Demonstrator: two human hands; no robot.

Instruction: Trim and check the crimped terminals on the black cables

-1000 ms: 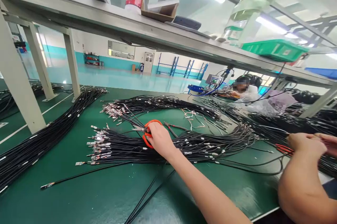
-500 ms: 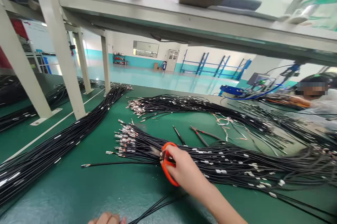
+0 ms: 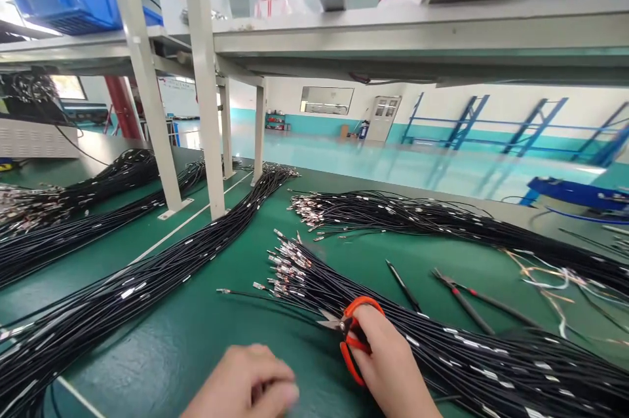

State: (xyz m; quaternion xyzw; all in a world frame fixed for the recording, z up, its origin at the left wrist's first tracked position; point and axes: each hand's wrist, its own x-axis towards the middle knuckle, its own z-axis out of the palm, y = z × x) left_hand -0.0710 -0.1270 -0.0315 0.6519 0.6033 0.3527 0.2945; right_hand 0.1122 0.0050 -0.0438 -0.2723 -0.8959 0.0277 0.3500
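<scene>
- Our right hand [image 3: 386, 356] grips orange scissors [image 3: 364, 301] by black wires [image 3: 427, 333].
- Our left hand [image 3: 246, 379] curls on their left; we can't tell if it's pinching.

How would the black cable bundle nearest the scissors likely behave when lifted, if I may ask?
The black cable bundle would probably bend and sag, since it lies curved. It may feel fairly heavy, being so thick. Its tips fan out, so single cables could slip free.
</scene>
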